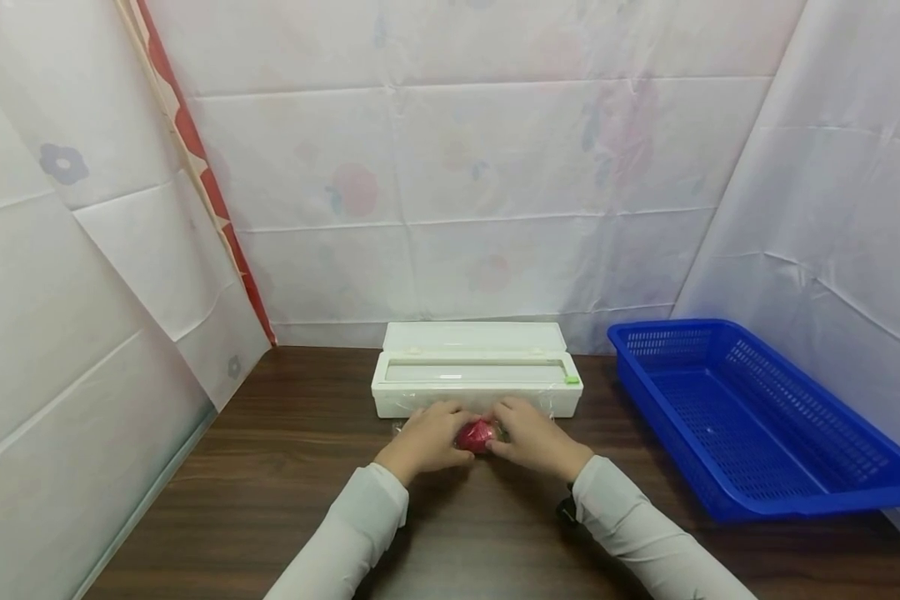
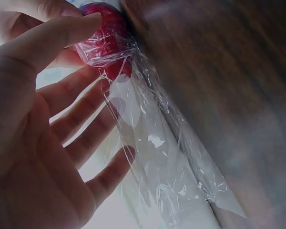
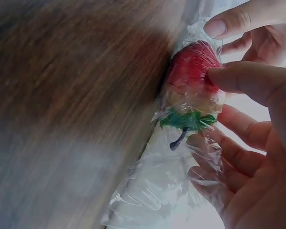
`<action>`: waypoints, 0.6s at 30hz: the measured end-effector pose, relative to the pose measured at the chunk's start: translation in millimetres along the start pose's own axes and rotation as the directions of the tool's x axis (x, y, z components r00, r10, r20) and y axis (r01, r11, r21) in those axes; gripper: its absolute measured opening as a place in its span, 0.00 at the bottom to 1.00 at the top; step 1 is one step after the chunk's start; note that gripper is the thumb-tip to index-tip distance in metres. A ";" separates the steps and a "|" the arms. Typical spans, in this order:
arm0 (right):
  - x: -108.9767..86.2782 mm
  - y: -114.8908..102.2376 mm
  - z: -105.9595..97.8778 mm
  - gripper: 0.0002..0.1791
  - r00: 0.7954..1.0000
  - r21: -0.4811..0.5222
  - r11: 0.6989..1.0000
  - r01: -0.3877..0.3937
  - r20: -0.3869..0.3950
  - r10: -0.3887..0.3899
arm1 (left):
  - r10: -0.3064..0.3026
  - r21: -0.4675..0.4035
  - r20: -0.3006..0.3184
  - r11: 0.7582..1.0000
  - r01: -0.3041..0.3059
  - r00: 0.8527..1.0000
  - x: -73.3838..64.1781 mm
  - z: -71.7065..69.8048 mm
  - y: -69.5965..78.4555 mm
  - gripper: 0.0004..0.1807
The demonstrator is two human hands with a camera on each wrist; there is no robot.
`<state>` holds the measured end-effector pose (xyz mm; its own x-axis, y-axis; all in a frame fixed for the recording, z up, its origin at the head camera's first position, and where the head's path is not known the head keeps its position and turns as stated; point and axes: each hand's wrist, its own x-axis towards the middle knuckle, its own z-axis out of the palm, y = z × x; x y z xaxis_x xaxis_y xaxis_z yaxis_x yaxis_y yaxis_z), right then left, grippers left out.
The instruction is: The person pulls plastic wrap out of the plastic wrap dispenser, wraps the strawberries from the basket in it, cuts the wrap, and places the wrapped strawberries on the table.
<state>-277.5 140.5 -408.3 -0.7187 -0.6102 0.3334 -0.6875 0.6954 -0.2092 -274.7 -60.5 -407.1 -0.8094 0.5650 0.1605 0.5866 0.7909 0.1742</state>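
A red strawberry (image 1: 477, 435) with green leaves and a dark stem (image 3: 178, 139) lies on its side in front of the white box, wrapped in clear cling film (image 2: 157, 143). My left hand (image 1: 427, 437) pinches it near its pointed end, thumb on the near side and fingers behind. From the stem side my right hand (image 1: 536, 437) holds it too, its thumb (image 3: 233, 78) pressed on the red skin. Loose film trails past both ends of the strawberry. The far side of the fruit is hidden.
Behind the hands stands a white cling film dispenser (image 1: 390, 404) with its lid (image 1: 474, 337) raised and a green slider (image 1: 572, 380) at the right. A blue plastic basket (image 1: 645, 404) sits on the brown table (image 1: 270, 500) at the right. Pale sheets (image 1: 457, 167) hang around.
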 end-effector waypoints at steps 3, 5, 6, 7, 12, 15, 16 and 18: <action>-0.1 1.0 2.0 0.17 1.000 -0.015 1.000 0.004 -0.010 -0.004 | -0.005 -0.005 -0.002 1.000 0.005 1.000 1.3 2.0 -0.1 0.31; 0.9 1.4 2.6 0.17 1.000 -0.014 1.000 0.006 -0.012 -0.006 | -0.007 -0.004 -0.005 1.000 0.007 1.000 1.8 2.4 -0.7 0.31; 1.4 1.5 2.8 0.17 1.000 -0.013 1.000 0.003 -0.010 -0.003 | -0.007 -0.002 -0.004 1.000 0.007 1.000 2.0 2.5 -0.9 0.31; 1.9 1.7 2.9 0.17 1.000 -0.013 1.000 -0.001 -0.006 0.001 | -0.008 -0.003 0.000 1.000 0.008 1.000 2.3 2.7 -1.1 0.32; 4.4 2.8 2.4 0.18 1.000 -0.003 1.000 -0.018 0.014 0.018 | -0.008 -0.011 0.015 1.000 0.008 1.000 3.7 4.3 -3.2 0.32; 5.6 3.7 2.6 0.19 0.999 -0.003 1.000 -0.024 0.031 0.024 | -0.009 -0.031 0.011 0.999 0.010 1.000 4.0 5.4 -5.0 0.32; 6.0 4.0 2.7 0.19 0.999 -0.003 1.000 -0.028 0.037 0.028 | -0.011 -0.040 0.013 0.999 0.012 1.000 4.0 5.7 -5.4 0.32; 6.8 4.5 3.2 0.19 0.999 -0.005 1.000 -0.029 0.044 0.029 | -0.016 -0.053 0.016 0.998 0.016 1.000 3.8 6.3 -6.1 0.33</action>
<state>-285.7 138.3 -409.9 -0.7423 -0.6056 0.2868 -0.6658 0.7148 -0.2141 -281.6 -61.7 -413.7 -0.8187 0.5564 0.1418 0.5740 0.7864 0.2282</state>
